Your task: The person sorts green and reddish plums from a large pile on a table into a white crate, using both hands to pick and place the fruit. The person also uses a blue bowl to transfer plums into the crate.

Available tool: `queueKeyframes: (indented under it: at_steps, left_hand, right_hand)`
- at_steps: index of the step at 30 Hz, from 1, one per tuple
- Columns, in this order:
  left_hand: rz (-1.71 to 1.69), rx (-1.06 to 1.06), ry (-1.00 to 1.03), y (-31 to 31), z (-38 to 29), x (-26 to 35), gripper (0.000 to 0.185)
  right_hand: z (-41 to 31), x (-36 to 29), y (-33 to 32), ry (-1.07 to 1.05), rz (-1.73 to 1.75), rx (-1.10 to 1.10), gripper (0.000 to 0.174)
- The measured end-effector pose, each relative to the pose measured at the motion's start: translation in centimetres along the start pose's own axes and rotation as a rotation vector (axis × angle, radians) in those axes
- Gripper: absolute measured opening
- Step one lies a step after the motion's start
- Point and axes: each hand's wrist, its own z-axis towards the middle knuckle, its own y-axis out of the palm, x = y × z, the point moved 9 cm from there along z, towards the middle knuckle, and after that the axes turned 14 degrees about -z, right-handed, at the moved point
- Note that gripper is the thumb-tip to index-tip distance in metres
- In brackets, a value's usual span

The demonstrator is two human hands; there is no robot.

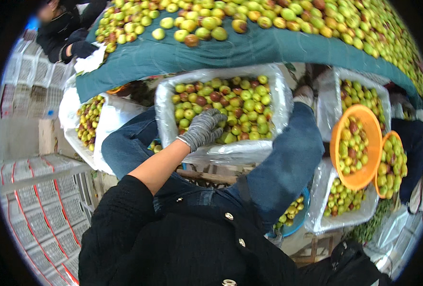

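My left hand, in a grey knitted glove, lies palm down on green and reddish-brown jujubes. They fill a crate lined with clear plastic between my knees. A green fruit shows beside the fingertips; the palm side is hidden, so whether the fingers grip anything cannot be told. My right hand is out of view; its black sleeve runs off at the lower right. Beyond the crate, many more jujubes lie heaped on a surface covered with green cloth.
An orange basket of jujubes leans over lined crates at the right, beside another orange basket. A blue basin is near my right leg. At left stand a white-lined crate and stacked grey crates. Another person's dark-gloved hand is at upper left.
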Motion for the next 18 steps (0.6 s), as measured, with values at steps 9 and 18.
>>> queueKeyframes:
  at_steps: [9,18]
  left_hand:
    - [-0.432,-0.320,-0.195,6.4,0.9,2.9,0.032]
    - [-0.528,-0.248,-0.159,3.7,1.8,-2.7,0.031]
  right_hand:
    - [-2.5,-2.6,2.1,-0.006,0.142,-0.026,0.045]
    - [-5.4,-2.2,0.3,0.083,0.185,0.060,0.044]
